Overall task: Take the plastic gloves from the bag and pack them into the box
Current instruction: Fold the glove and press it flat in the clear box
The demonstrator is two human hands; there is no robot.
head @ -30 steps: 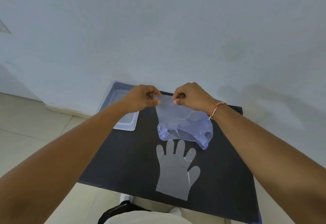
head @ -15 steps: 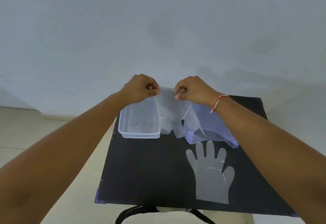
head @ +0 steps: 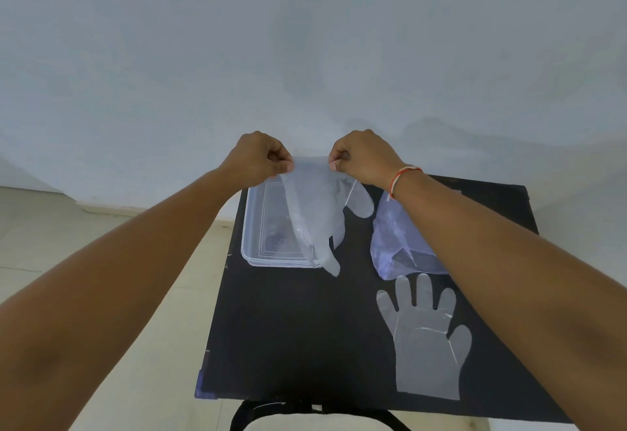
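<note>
I see the black table (head: 305, 328) set against a pale wall (head: 305, 40). On its far left corner sits the clear box (head: 263, 227), open side up, long axis running away from me. The bluish bag (head: 393, 244) lies crumpled to the right of the box, partly under the right forearm; I cannot tell which way its mouth faces. A flat glove (head: 424, 339) lies on the table near me, just in front of the bag, fingers pointing away, cuff toward me, long axis near to far.

Both arms reach forward, fists side by side above the far table edge. The left hand (head: 259, 155) and right hand (head: 364, 155) each pinch a top corner of a second glove (head: 315, 210). It hangs cuff up, fingers pointing down, over the right edge of the box. Thin, see-through, wrinkled plastic. A red-and-white thread (head: 402, 176) circles the right wrist.
</note>
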